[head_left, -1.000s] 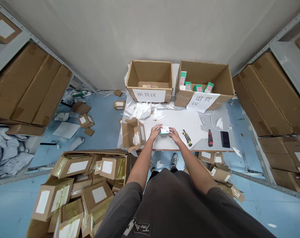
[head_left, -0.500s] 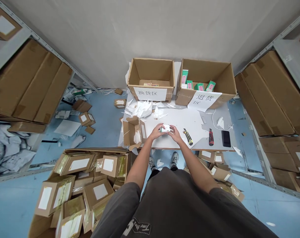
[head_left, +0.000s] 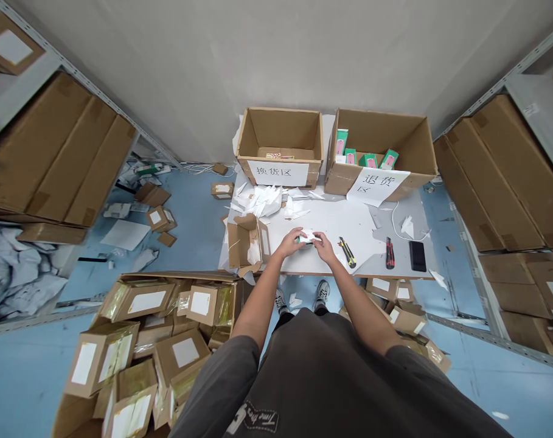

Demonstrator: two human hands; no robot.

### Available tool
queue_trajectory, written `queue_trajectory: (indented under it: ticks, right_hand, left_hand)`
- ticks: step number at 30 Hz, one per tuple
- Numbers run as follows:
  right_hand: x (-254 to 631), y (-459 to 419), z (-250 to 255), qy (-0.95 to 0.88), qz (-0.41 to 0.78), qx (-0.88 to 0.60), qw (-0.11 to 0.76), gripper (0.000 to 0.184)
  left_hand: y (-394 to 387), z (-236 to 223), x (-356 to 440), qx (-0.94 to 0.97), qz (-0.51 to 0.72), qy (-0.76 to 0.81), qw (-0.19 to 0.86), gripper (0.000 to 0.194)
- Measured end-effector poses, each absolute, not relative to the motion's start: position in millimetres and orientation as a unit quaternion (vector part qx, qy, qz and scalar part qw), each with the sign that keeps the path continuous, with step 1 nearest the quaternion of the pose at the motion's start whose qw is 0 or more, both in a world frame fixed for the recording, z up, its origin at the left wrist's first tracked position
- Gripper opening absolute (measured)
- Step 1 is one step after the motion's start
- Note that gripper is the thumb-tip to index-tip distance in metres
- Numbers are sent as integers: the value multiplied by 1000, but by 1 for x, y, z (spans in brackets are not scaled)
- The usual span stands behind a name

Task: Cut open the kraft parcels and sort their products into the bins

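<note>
Both my hands hold one small green and white box [head_left: 307,237] just above the white table [head_left: 376,261], near its front edge. My left hand [head_left: 291,242] grips the box's left end with curled fingers. My right hand [head_left: 323,246] closes on its right end. Most of the box is hidden between my fingers. An opened brown carton [head_left: 242,244] sits at the table's left corner, beside my left hand.
Two open cardboard boxes [head_left: 280,146] [head_left: 380,152] with paper labels stand at the table's back, the right one holding green packages. Torn white paper [head_left: 262,199], two utility knives [head_left: 348,252] [head_left: 388,253] and a phone [head_left: 417,255] lie on the table. A big carton of small parcels [head_left: 153,340] stands lower left.
My hands have drawn closer together around the small box and turned it slightly. The view shifted a little upward.
</note>
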State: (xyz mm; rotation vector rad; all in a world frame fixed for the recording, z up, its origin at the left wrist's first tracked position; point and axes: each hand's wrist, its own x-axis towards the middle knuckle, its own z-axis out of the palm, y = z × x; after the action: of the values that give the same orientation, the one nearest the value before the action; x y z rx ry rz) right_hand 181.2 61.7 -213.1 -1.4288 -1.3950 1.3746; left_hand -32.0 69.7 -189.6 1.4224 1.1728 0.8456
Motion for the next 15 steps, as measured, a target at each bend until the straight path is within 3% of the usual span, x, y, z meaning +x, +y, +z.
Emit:
queue_trajectory:
  ticks: [7, 9, 15]
  right_hand:
    - [181, 59, -216, -546, 533, -541, 354, 39]
    - [182, 57, -219, -553, 528, -543, 348, 42]
    - [191, 59, -245, -544, 536, -579, 286, 94]
  left_hand:
    - [67, -194, -32, 611, 330, 503, 515, 20]
    - [64, -196, -33, 621, 321, 501, 511, 26]
    - [55, -224, -24, 511, 397, 545, 533, 104]
